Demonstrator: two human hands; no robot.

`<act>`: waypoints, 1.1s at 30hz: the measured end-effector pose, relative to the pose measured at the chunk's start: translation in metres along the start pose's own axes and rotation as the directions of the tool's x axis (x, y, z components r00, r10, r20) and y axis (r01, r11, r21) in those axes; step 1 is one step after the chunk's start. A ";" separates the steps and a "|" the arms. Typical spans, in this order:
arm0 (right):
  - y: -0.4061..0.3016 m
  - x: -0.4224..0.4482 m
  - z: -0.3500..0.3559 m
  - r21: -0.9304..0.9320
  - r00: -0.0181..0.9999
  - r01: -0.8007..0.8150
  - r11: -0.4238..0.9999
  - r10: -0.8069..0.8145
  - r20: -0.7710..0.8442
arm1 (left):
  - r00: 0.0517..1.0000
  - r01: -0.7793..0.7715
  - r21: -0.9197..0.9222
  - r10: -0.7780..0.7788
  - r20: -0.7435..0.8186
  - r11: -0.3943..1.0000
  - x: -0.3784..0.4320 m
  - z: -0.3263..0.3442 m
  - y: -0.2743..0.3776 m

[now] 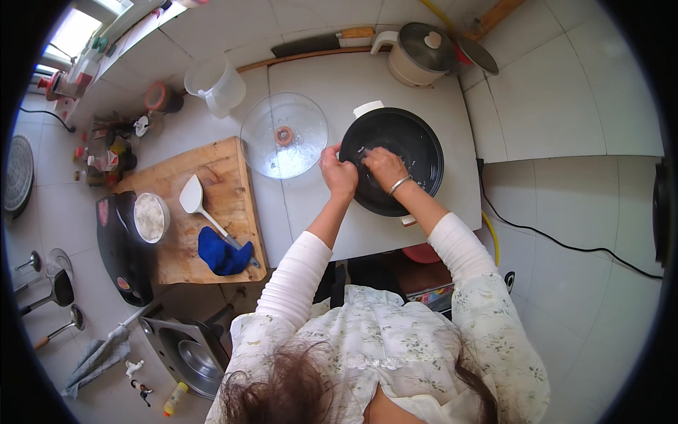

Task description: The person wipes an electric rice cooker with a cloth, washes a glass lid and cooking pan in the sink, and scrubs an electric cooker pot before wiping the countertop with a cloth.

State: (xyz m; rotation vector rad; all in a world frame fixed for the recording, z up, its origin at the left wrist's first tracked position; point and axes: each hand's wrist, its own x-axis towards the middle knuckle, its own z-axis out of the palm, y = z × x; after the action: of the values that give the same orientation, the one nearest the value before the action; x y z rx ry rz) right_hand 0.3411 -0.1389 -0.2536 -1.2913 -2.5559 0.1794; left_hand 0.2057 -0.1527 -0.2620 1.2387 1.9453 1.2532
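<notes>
A black round pot [408,127] with white side handles stands on the white tiled counter before me. Grains of what looks like cooked rice cling to its inner wall and bottom. My left hand [340,175] grips the pot's left rim, thumb towards the inside. Inside the pot, my right hand [385,167] reaches down with its fingers curled near a few white grains on the left wall; whether it pinches anything is hidden. A clear glass lid [259,122] with a brown knob lies just left of the pot, wet with droplets.
Left stands a wooden cutting board [180,265] with a bowl of rice [151,217], a white spatula [192,195] and a blue cloth [220,254]. Behind are a plastic jug [225,87], a cleaver [307,46] and a lidded electric pot [416,61]. A sink [198,355] is lower left.
</notes>
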 end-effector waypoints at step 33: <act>-0.016 -0.075 -0.087 0.014 0.793 -0.399 0.917 0.338 0.508 | 0.993 0.045 0.040 -0.040 -0.107 0.998 -0.002 -0.008 0.015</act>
State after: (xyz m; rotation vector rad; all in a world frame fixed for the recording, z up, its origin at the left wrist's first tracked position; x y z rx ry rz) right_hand 0.3968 -0.2094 -0.1808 -1.8898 -2.5824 0.8385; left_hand 0.2064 -0.1557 -0.2454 1.1667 2.0728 1.2857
